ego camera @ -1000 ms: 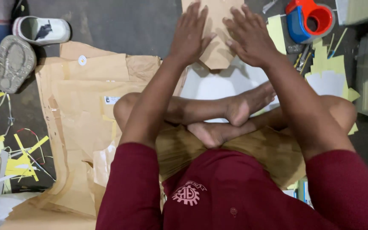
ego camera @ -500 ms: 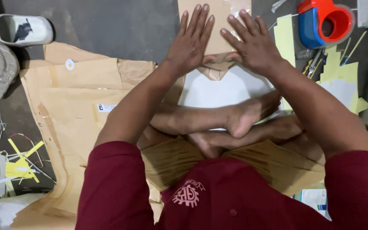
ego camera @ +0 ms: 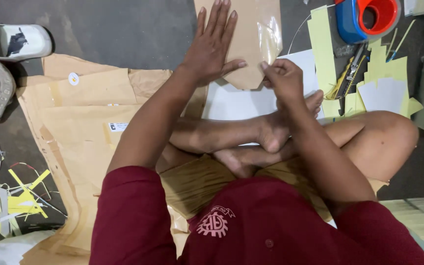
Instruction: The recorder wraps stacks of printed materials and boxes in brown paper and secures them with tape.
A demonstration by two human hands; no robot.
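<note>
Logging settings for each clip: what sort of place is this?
Likely an informal floor workshop for making paper envelopes: brown envelopes stacked on the dark floor, yellow paper offcuts, and a tape dispenser.

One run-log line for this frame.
left hand: flat on brown envelope | right hand: pinching envelope's pointed flap edge | tape dispenser: top right, untouched

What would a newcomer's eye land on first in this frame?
First, the two bare hands at top centre: the left hand lies flat on a brown paper envelope, while the right hand pinches its pointed lower flap. Next comes the blue and red tape dispenser at top right, above yellow paper strips. A stack of brown envelopes spreads on the floor at left, near a white shoe.
</note>
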